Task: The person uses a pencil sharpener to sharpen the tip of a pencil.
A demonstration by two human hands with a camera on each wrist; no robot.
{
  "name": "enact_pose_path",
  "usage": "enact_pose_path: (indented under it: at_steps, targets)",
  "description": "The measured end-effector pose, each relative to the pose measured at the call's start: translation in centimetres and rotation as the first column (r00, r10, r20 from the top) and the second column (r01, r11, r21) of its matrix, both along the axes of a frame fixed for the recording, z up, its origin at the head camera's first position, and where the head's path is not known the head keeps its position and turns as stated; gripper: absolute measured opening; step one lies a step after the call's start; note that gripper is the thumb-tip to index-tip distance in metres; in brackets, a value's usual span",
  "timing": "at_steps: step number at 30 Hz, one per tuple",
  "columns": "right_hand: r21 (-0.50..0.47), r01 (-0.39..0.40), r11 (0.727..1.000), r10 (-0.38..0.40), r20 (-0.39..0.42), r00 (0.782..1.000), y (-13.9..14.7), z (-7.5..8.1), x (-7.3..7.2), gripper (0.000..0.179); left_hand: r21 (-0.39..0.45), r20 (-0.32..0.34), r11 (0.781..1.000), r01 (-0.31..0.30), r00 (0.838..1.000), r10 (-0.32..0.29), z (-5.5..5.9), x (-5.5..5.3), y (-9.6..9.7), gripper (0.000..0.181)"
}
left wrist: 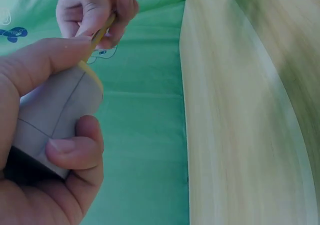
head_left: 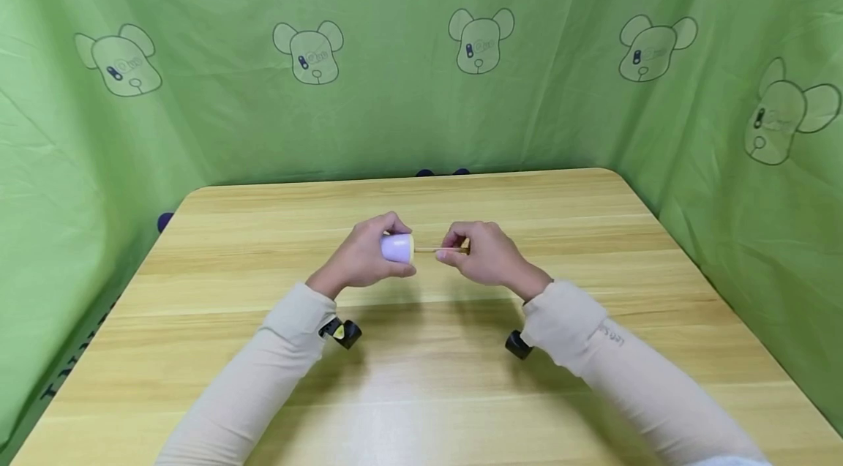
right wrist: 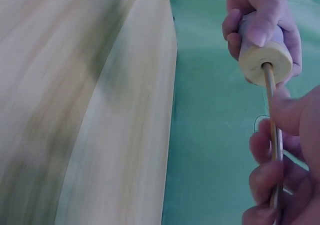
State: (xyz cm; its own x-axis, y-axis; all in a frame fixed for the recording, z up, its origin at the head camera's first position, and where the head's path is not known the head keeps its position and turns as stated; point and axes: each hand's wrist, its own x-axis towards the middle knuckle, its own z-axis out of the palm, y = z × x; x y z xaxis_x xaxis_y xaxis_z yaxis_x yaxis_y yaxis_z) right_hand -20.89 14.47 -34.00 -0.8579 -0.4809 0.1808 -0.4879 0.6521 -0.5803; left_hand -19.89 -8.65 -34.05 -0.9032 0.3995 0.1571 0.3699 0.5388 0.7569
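Above the pale wood-grain table [head_left: 421,393], the left hand [head_left: 362,255] grips a lilac, smooth-looking tapered cylinder [head_left: 396,248], likely light, stiff and best held round its sides, while at its three o'clock the right hand [head_left: 486,254] pinches a slim, tan, wooden-looking rod [right wrist: 275,144].

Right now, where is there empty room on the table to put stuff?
The table looks bare along the back, before the green curtain, and out past the left sleeve and the right sleeve to its side edges. Over the middle it's crowded: the left hand holds a purple cup-like thing, the right hand a stick.
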Motion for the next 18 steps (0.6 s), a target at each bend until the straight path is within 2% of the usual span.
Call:
enact_pose_path:
  at_steps: [3,5,8,11,13,18]
  targets:
    - [-0.041,-0.023,0.999,0.017,-0.136,0.991,0.2,-0.4,0.1,0.013,0.016,0.044,0.999,-0.035,0.998,0.034,0.0,-0.1,-0.2,0.048]
    - [-0.048,-0.050,0.998,0.036,-0.256,0.966,0.4,-0.7,0.0,0.014,0.028,0.071,0.998,-0.059,0.996,0.057,0.1,-0.1,-0.3,0.048]
    - [-0.039,-0.073,0.997,0.049,-0.428,0.902,0.4,-1.2,-0.2,0.012,0.043,0.105,0.996,-0.081,0.992,0.076,0.2,-0.1,-0.3,0.049]
    - [-0.040,-0.071,0.997,0.037,-0.555,0.831,0.5,-1.7,-0.4,0.013,0.060,0.129,0.994,-0.092,0.988,0.084,0.3,0.0,-0.2,0.049]
    - [-0.052,-0.072,0.996,0.026,-0.595,0.803,0.5,-1.9,-0.4,0.015,0.067,0.136,0.993,-0.094,0.987,0.084,0.3,0.0,-0.2,0.049]
    - [-0.057,-0.070,0.996,0.018,-0.638,0.770,0.5,-2.2,-0.5,0.016,0.073,0.135,0.993,-0.088,0.988,0.078,0.4,0.0,-0.1,0.049]
